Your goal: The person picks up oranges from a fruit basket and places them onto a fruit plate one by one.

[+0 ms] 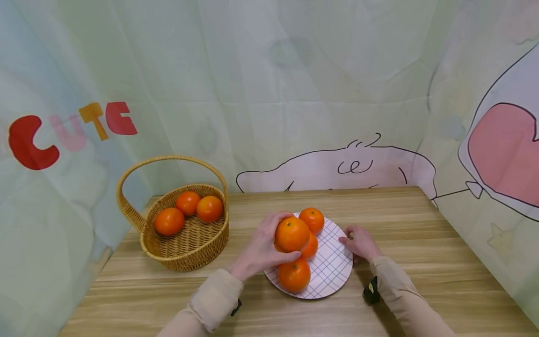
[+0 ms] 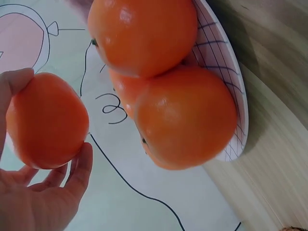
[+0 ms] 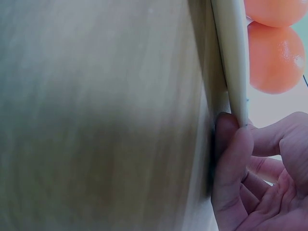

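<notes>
My left hand (image 1: 262,247) grips an orange (image 1: 292,234) between thumb and fingers, held above the left side of a round white plate (image 1: 332,269) with a blue grid pattern. In the left wrist view the held orange (image 2: 47,121) is apart from those on the plate. Three more oranges sit along the plate's left half: one at the back (image 1: 311,220), one partly hidden behind the held fruit (image 1: 311,247), one in front (image 1: 294,276). With thumb above and fingers below, my right hand (image 3: 262,166) pinches the plate's right rim (image 3: 236,62).
A wicker basket (image 1: 189,260) with a tall arched handle stands at the left of the wooden table (image 1: 404,224). Three oranges (image 1: 169,221) lie inside it. A printed curtain (image 1: 328,117) hangs behind the table and along both sides.
</notes>
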The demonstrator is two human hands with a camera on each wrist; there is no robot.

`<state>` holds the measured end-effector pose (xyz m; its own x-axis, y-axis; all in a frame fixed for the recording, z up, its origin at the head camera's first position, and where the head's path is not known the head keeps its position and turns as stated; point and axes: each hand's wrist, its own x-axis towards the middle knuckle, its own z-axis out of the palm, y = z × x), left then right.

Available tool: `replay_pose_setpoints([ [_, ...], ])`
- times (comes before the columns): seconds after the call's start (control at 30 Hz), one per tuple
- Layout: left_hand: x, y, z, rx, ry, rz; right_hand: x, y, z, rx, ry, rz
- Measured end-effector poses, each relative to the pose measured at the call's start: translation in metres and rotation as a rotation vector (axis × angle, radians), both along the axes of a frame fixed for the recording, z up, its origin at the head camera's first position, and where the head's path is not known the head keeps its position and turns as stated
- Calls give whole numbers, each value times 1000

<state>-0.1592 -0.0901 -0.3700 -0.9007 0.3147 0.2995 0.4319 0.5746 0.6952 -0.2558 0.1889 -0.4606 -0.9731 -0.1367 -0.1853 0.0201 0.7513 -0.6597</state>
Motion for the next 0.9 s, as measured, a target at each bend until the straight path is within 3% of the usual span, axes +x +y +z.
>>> replay_pose_setpoints([
  [0.3, 2, 16, -2, -102, -14, -42, 0, 0, -1, -8, 11, 5],
  [0.63, 0, 43, -9, -347, 4, -75, 1, 1, 0, -15, 26, 19],
  [0.73, 0, 49, -12, -431, 31, -77, 1, 0, 0, -13, 27, 20],
  [0.9, 1, 56, -16, -592, 138, -68, 1, 0, 1, -3, 26, 17],
])
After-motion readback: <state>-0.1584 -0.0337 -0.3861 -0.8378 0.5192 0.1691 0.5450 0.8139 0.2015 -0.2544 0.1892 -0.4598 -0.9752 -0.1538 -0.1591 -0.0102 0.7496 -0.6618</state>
